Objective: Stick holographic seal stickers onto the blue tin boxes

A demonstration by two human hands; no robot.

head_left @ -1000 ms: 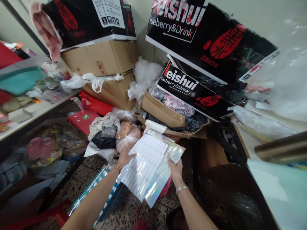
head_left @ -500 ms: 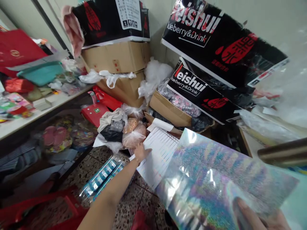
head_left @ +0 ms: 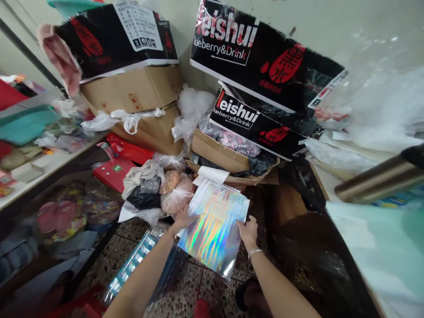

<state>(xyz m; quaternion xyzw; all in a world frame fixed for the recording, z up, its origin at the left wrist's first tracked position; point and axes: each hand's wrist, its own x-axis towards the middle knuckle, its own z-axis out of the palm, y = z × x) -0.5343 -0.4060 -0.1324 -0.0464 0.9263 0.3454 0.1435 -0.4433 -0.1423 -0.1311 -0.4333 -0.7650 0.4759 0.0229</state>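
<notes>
Just in front of the open cardboard box, the iridescent sheet sits between two outstretched forearms, the left hand gripping its left edge, thumb on top, the right hand seemingly pinching the right edge, its underlying fingers hidden.

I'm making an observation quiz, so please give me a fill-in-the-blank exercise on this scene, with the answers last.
The right hand is at the right edge of the shiny sheet, and the left hand is at its ____ edge. A silvery bracelet circles the ____ wrist. The cloth hanging by the left black box is ____.
Missing words: left; right; pink.
</notes>
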